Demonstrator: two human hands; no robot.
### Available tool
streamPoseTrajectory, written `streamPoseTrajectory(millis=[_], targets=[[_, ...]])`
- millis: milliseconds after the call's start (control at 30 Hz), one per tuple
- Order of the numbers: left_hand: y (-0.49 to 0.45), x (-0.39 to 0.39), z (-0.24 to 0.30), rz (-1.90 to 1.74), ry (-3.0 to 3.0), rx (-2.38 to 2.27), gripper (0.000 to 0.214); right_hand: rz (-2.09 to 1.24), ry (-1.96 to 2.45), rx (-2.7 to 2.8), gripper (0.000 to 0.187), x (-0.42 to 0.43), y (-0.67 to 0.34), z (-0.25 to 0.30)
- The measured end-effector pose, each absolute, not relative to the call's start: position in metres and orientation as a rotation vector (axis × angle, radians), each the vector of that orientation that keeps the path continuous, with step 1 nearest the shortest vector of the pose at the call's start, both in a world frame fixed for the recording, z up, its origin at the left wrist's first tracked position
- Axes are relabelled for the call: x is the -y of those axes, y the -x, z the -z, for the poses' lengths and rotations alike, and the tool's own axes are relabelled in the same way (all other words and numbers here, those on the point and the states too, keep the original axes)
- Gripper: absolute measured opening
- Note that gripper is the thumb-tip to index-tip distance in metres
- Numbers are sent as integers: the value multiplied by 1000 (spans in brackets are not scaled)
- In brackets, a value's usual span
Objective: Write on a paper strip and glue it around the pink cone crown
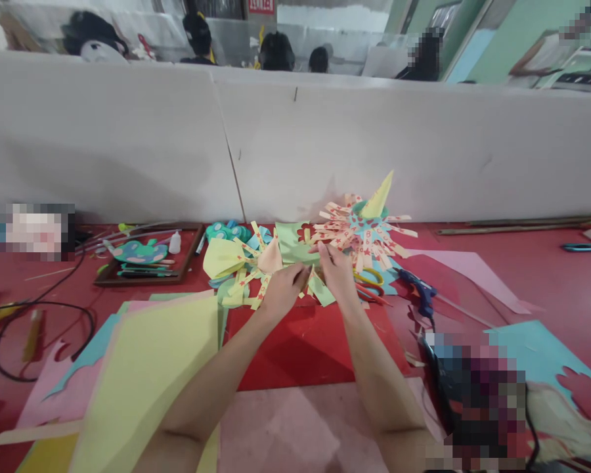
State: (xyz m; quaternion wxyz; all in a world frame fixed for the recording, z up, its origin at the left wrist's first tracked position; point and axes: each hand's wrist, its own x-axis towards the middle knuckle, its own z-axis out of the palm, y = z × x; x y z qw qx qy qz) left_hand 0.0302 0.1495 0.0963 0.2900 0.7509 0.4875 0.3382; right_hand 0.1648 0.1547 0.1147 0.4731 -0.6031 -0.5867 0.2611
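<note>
My left hand (pixel 286 288) is closed in a pinch in the middle of the table. My right hand (pixel 335 266) is pinched shut just beside it. A small pale green paper piece (pixel 320 290) hangs between my fingertips; its upper end is partly hidden. Left of my hands lies a yellow paper craft (pixel 226 257) with strips printed with red letters and stars and a peach paper cone (pixel 270 257). Behind my right hand stands a paper craft with many radiating printed strips (pixel 367 235) and a yellow cone (pixel 380 196) on top. Yellow-handled scissors (pixel 372 279) lie close to my right wrist.
Yellow paper sheets (pixel 162 368) lie at the left, near a brown tray (pixel 142 281) with a small white bottle (pixel 175 243). A blue glue gun (pixel 421 292) and blue paper (pixel 536 345) are at the right. A white partition (pixel 128 131) runs behind.
</note>
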Motion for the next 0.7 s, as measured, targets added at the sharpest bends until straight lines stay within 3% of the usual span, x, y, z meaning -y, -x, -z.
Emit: streamPoseTrajectory(millis=[367,700], targets=[[-29,-146,-99,-914,-2046,-1297,31,-816,1355,1493,39,-161,-170,-111],[-32,-147,-99,-868,-2026,-1336,30,-1265,1082,881,37,-158,-158,-114]])
